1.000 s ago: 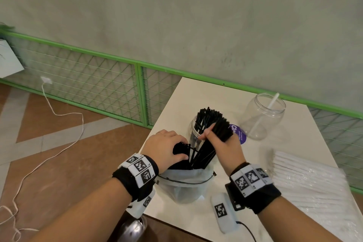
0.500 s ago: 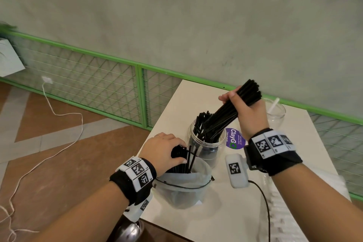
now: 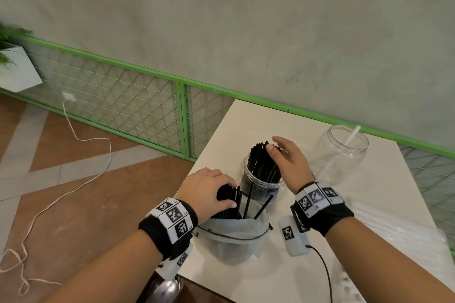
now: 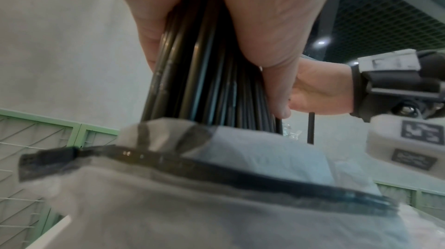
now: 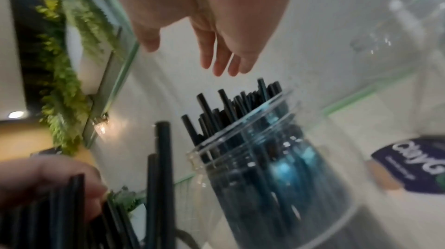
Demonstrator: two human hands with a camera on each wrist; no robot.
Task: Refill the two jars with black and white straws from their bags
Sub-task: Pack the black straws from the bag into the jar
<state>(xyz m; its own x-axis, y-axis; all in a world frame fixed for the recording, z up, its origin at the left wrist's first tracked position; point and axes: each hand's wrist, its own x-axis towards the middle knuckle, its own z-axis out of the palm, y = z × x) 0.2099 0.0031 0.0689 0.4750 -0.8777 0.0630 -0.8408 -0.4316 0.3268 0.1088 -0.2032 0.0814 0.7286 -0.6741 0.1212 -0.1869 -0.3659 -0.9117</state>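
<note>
Black straws (image 3: 264,163) stand nearly upright in the near jar (image 3: 261,183), long axis vertical with tips fanned toward the wall, and the right hand (image 3: 289,160) hovers over those tips with fingers (image 5: 220,59) spread and straight, holding nothing. Half a second ago that hand gripped a slanted bundle raised above the jar; the bundle is now inside the jar and the hand is empty.

Just left of those fingers, the left hand (image 3: 208,192) is curled around a second bundle of black straws (image 4: 204,59), thumb and fingers clamped on it; this bundle also runs vertically, its lower ends sunk in the translucent bag (image 3: 232,236) below the hand. That hand sits where it sat before. A few loose straws lean in the bag mouth beside it.

Right of the right hand stands the second jar (image 3: 341,155), clear, with one white straw (image 3: 344,149) leaning in it, tip toward the wall. Behind the near jar, the right wrist view shows a purple label (image 5: 414,165) with white lettering, blurred, beginning "Clay". Near the right forearm lies the bag of white straws (image 3: 403,226), their long axis across the white table (image 3: 246,120).
</note>
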